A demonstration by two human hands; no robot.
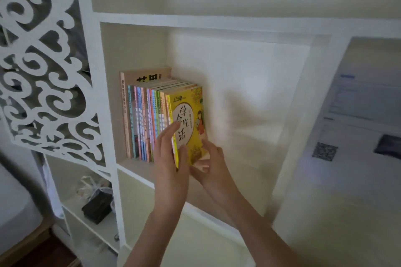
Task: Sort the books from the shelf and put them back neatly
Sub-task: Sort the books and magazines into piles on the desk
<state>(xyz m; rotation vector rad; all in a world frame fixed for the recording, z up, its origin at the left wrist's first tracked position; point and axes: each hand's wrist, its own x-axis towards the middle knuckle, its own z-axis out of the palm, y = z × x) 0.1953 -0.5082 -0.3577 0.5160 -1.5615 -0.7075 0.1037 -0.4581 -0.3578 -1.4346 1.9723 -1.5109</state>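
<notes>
Between my hands, the yellow book (188, 115) stands at the right end of the upright book row (143, 123). I've got the left hand (170, 162) flat against the spines, fingers straight. The right hand (213, 162) curls round its bottom corner. The shelf (132, 168) runs on open past my right hand.

Head camera, close, facing shelf (138, 168), seemingly tilted slightly downward.

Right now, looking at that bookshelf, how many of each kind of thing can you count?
Hands: 2, the left hand and the right hand
tall beige book: 1
yellow-covered book: 1
thin coloured books between those two: packed too tightly to count
black box lower down: 1
Total counted: 5
</notes>
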